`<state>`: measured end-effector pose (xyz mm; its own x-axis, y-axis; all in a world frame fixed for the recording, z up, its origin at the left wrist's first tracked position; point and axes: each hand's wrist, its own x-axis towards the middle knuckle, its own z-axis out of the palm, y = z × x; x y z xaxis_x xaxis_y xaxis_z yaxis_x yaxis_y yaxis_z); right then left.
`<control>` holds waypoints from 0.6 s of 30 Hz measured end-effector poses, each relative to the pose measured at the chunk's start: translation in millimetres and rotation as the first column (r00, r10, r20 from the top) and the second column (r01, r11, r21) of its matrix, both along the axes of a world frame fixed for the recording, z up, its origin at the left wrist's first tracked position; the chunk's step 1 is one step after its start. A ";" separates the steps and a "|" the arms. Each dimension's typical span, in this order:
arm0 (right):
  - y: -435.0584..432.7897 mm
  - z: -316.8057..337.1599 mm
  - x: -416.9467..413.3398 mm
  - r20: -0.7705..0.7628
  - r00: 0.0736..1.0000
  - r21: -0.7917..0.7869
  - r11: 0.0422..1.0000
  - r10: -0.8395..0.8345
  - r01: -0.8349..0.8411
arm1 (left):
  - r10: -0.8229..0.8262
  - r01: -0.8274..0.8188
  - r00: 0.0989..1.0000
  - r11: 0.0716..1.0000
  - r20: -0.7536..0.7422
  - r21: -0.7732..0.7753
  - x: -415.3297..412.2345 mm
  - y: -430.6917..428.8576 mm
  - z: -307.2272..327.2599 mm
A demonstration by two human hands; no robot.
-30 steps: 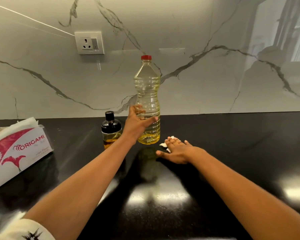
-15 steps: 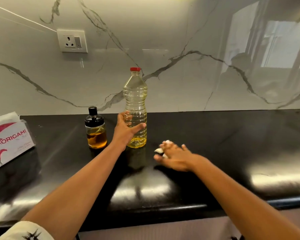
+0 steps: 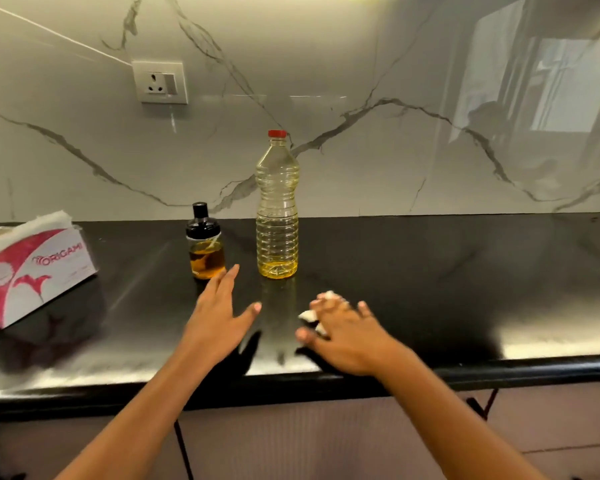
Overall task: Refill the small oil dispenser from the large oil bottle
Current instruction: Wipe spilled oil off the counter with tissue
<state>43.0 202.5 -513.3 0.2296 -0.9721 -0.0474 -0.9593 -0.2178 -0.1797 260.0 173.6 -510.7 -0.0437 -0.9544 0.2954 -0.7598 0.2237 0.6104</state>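
The large clear oil bottle (image 3: pixel 277 216) with a red cap stands upright on the black counter (image 3: pixel 430 278), a little yellow oil at its bottom. Left of it stands the small glass oil dispenser (image 3: pixel 205 249) with a black top, about half full of amber oil. My left hand (image 3: pixel 219 317) hovers open in front of the two, fingers spread, touching neither. My right hand (image 3: pixel 340 329) lies on the counter over a crumpled white tissue (image 3: pixel 309 315) that shows between and beside the fingers.
A pink and white tissue box (image 3: pixel 32 271) sits at the left of the counter. A wall socket (image 3: pixel 160 82) is on the marble backsplash. The counter's front edge (image 3: pixel 326 379) runs just under my wrists, with cabinet fronts below.
My left hand has let go of the large oil bottle and drawn back toward me, opening. The bottle stays standing. The camera has pulled back.
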 end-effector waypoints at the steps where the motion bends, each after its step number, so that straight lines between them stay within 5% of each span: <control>1: 18.4 0.5 11.0 -0.003 0.996 0.013 0.996 0.088 -0.088 | 0.057 -0.050 0.990 0.997 0.126 -0.059 15.7 11.4 -5.4; 4: 43.7 7.7 -15.3 0.028 0.995 0.076 0.993 0.091 -0.093 | 0.239 -0.171 0.916 0.960 0.323 -0.224 67.7 29.1 -19.1; 9: 9.2 4.5 -22.0 -0.057 0.946 -0.024 0.947 -0.320 0.319 | 0.391 -0.318 0.888 0.902 0.241 -0.292 129.3 41.9 -20.6; 15: 5.6 -5.2 178.4 0.014 0.974 -0.116 0.968 0.228 -0.225 | 0.454 -0.415 0.857 0.889 0.243 -0.194 130.0 43.5 -20.4; 18: 30.0 -5.1 172.2 0.023 0.933 -0.060 0.932 0.360 -0.359 | 0.466 -0.442 0.837 0.885 0.286 -0.147 130.5 41.6 -21.1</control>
